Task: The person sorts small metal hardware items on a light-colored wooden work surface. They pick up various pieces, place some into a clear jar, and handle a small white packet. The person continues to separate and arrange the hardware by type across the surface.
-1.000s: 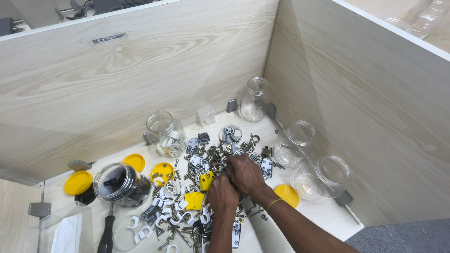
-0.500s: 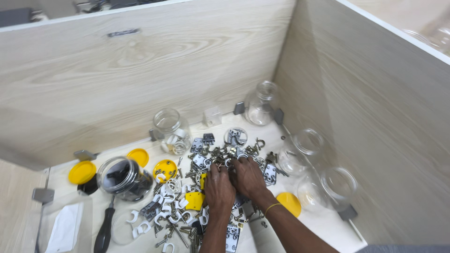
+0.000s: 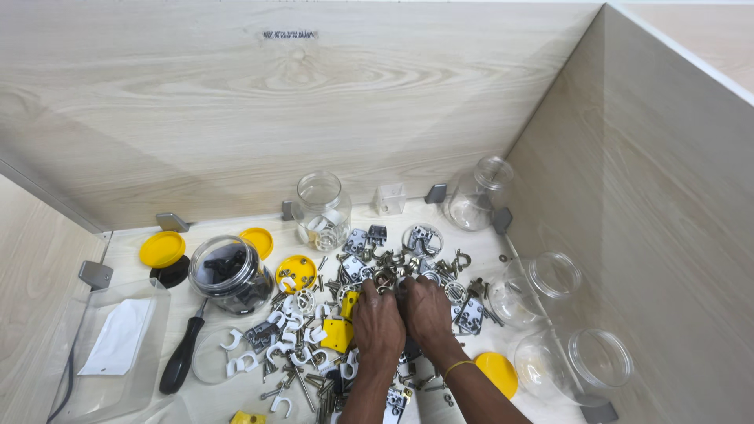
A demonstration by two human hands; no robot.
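Note:
Both my hands rest side by side on a pile of small hardware point(image 3: 369, 267) spread over the white table: metal hooks, screws, hinge plates and white plastic clips. My left hand point(image 3: 378, 323) lies palm down with its fingertips curled into the pile. My right hand point(image 3: 426, 312), with a yellow band at the wrist, touches it, fingertips pinching among metal hooks. What either hand grips is hidden under the fingers. A yellow plastic piece point(image 3: 338, 334) lies just left of my left hand.
Clear jars stand around: one with black parts point(image 3: 229, 273), one with white clips point(image 3: 322, 210), empty ones at the right point(image 3: 481, 193) point(image 3: 538, 286) point(image 3: 577, 363). Yellow lids point(image 3: 162, 249) point(image 3: 496, 374), a black-handled screwdriver point(image 3: 181, 357) and a clear plastic box point(image 3: 110, 349) lie nearby. Wooden walls enclose the table.
The camera view has shifted lower and closer. Both hands have stayed together on the pile, fingertips moving slightly forward among the metal parts.

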